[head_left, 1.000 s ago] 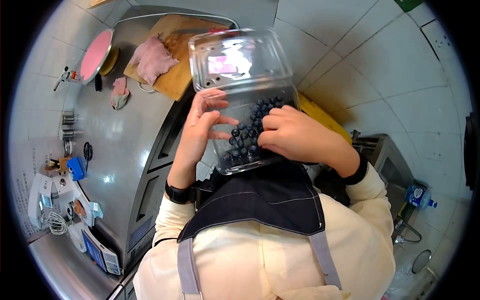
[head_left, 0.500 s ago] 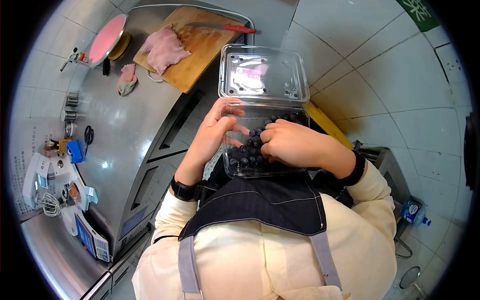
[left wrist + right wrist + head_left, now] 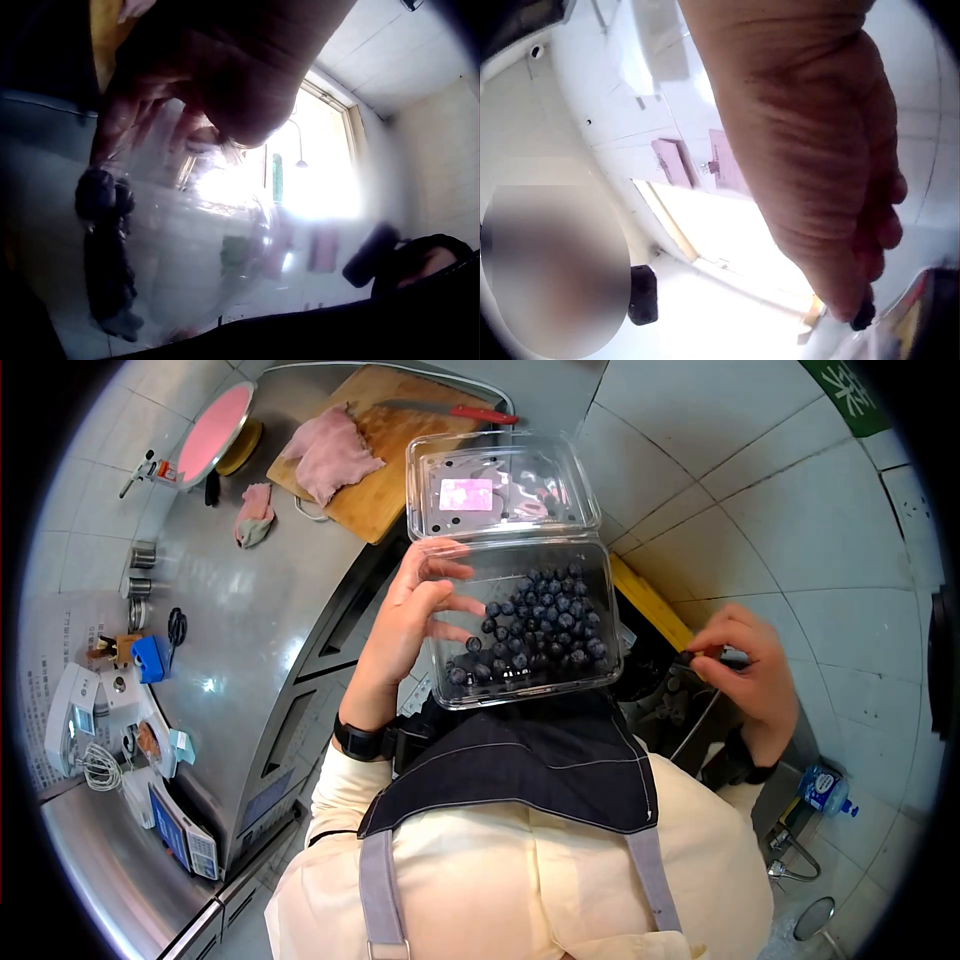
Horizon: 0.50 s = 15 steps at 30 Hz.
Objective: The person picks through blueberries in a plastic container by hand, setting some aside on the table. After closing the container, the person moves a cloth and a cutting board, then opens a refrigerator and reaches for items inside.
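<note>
Head view: a clear plastic clamshell container (image 3: 525, 696) is held up in front of the dark apron (image 3: 510, 770), its lid (image 3: 550, 470) folded back on the far side and bearing a pink-and-white label (image 3: 466, 494). Inside, blueberries (image 3: 560, 620) are massed toward the right and near parts, a few lying looser toward the left wall. Of the two hands, the left hand (image 3: 400, 620) grips the container's left side, thumb and fingers bent about the transparent wall with gaps between the fingertips; the left wrist view presents this hold darkly against a bright window. The right hand (image 3: 748, 665) is apart from the container, to its right, thumb and fingers pinching a small dark item (image 3: 688, 657); it resembles a blueberry but is too small to identify with certainty. At left, a steel worktop (image 3: 240, 590) carries a wooden cutting board (image 3: 400, 450), on which rest a red-handled knife (image 3: 485, 414) and a rumpled pink piece (image 3: 330, 455) of uncertain material. A smaller pink-and-grey piece (image 3: 254, 517) lies on the steel near the board. Farther along are black scissors (image 3: 177, 628) and a digital scale (image 3: 180, 835). At lower right, a blue-labelled bottle (image 3: 824, 790) appears near a metal tap (image 3: 795, 868).
</note>
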Available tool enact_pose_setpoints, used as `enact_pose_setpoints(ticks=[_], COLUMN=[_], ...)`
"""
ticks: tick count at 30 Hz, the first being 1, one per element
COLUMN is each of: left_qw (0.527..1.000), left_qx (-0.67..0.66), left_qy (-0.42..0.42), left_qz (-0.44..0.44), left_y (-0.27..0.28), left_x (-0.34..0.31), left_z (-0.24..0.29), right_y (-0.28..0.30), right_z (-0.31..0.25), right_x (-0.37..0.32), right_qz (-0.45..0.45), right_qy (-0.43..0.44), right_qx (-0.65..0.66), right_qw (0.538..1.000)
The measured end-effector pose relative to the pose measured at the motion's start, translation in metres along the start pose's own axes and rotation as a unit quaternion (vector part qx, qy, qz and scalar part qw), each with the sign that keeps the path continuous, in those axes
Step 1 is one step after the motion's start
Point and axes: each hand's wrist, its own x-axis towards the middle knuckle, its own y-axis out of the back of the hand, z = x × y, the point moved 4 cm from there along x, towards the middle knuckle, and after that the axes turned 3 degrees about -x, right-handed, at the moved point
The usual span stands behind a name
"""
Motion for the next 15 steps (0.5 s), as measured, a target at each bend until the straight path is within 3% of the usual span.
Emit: enact_pose_setpoints(ticks=[1,4,6,9,10,12,15], left_qw=[1.0,1.0,1.0,0.999,0.999,0.999,0.999], left_qx=[-0.005,-0.009,-0.004,0.012,0.012,0.014,0.019], left_qy=[-0.005,-0.021,-0.021,-0.027,-0.027,-0.027,-0.024], left_qz=[-0.004,-0.009,-0.013,-0.019,-0.023,-0.031,-0.04], left_y=[0.001,0.003,0.001,-0.003,-0.005,-0.008,-0.012], left_x=[0.001,0.004,0.007,0.01,0.01,0.011,0.013], left_z=[0.001,0.006,0.008,0.012,0.013,0.014,0.012], right_y=[0.004,-0.01,-0.018,-0.023,-0.025,-0.028,-0.048], right_z=[0.012,0.046,0.047,0.01,0.002,-0.021,-0.049], right_x=[-0.009,-0.022,-0.021,0.0,0.008,0.025,0.058], right_qz=[0.02,0.058,0.088,0.184,0.188,0.205,0.155], right_qy=[-0.068,-0.149,-0.124,-0.037,-0.041,0.097,0.207], right_qx=[-0.023,-0.123,-0.179,-0.12,-0.119,-0.153,-0.135], right_qw=[0.997,0.979,0.972,0.975,0.974,0.962,0.957])
